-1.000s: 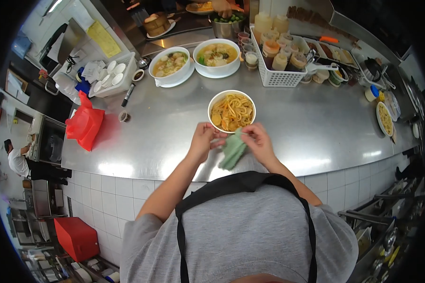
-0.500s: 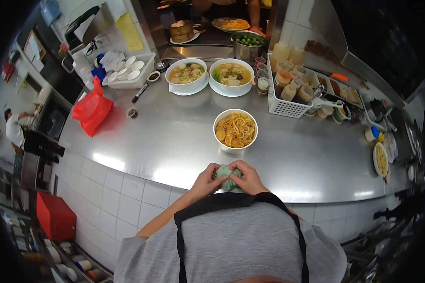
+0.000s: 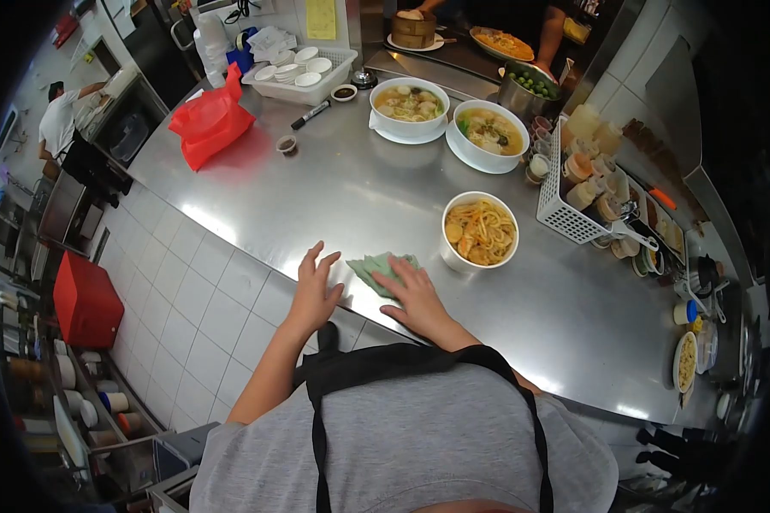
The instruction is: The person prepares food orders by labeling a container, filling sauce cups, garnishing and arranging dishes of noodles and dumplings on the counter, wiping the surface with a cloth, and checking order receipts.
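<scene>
A green cloth lies on the steel counter near its front edge. My right hand rests flat on the cloth with its fingers spread. To the left of the cloth, my left hand is held with fingers apart and nothing in it, by the counter's edge. Just beyond and to the right of my right hand stands a white bowl of noodles. Farther back are two white soup bowls on saucers, one at the left and one at the right.
A red plastic bag, a small sauce cup and a marker lie on the left. White baskets hold small dishes and sauce bottles. People stand behind the pass and at the far left.
The cloth has gone from bunched up between both hands to spread on the counter under my right hand. My left hand has let go and opened. The view has turned.
</scene>
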`<move>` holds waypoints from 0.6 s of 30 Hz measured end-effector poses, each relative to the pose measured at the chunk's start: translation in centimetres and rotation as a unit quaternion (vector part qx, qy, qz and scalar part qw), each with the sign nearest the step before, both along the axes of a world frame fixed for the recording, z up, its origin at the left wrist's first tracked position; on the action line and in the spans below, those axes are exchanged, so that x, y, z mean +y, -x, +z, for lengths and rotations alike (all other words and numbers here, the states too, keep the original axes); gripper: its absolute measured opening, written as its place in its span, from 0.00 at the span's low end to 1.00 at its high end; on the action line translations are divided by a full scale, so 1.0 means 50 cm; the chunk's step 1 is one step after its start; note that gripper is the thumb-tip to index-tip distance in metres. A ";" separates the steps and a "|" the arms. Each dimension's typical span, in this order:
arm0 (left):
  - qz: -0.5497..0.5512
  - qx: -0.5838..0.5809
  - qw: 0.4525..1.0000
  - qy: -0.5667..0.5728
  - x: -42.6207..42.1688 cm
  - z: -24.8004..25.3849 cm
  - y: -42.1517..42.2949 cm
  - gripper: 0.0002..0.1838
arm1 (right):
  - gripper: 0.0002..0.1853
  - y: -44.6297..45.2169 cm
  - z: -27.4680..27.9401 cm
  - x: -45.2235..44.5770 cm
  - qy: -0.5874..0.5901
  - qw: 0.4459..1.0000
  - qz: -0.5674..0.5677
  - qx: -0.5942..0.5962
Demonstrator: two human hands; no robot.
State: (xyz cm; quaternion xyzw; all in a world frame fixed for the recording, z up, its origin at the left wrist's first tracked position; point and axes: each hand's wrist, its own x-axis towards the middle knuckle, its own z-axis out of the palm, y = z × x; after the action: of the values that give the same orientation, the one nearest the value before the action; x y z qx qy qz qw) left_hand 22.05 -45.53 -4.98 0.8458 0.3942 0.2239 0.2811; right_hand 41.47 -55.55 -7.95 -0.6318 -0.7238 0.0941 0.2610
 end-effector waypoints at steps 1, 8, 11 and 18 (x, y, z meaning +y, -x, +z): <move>0.000 0.003 1.000 0.003 0.021 0.006 0.021 0.27 | 0.18 0.001 -0.043 0.023 -0.044 0.998 0.027 -0.034; -0.005 -0.074 0.997 0.019 0.193 0.008 0.172 0.21 | 0.15 -0.070 0.004 0.304 -0.199 0.928 -0.314 0.042; -0.019 -0.072 0.996 0.052 0.284 -0.030 0.275 0.19 | 0.16 -0.146 -0.054 0.403 -0.136 0.863 -0.486 -0.022; 0.015 -0.085 0.995 0.056 0.441 -0.059 0.426 0.17 | 0.14 -0.038 0.015 0.565 0.110 0.960 -0.197 0.166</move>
State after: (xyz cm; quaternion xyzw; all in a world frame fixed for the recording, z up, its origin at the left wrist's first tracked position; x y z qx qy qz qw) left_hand 0.76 -23.48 -7.94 0.8005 0.3937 0.2770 0.3570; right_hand 43.36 -27.33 -7.22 -0.7622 -0.5166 0.2232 0.3198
